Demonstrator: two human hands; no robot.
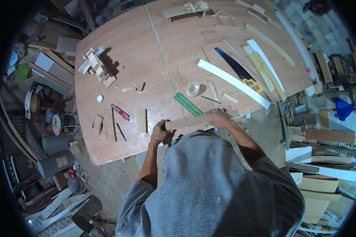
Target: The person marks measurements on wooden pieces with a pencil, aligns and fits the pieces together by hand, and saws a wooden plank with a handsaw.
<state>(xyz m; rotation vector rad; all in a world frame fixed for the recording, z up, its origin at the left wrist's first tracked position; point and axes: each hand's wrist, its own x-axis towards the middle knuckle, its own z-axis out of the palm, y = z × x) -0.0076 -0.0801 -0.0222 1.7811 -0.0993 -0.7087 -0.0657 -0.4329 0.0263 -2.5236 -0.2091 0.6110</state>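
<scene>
At the table's near edge, both my hands hold a pale wooden strip (188, 122) crosswise in front of my body. My left hand (161, 133) is closed around its left end. My right hand (221, 119) grips the right end, a little farther from me. A green ruler (188, 103) lies slanted just beyond the strip, its near end partly covered. Past it are a round glass jar (193, 89) and a dark pencil (211, 99). To the left of my left hand rests a short wooden block (142, 121).
A red-handled tool (120, 112) and a dark pen (121, 131) lie at left. Farther off stands a wooden assembly (97, 67). A handsaw (231, 65) lies at right among white and wooden strips (233, 83). Stacked boards (318, 185) crowd the floor at right.
</scene>
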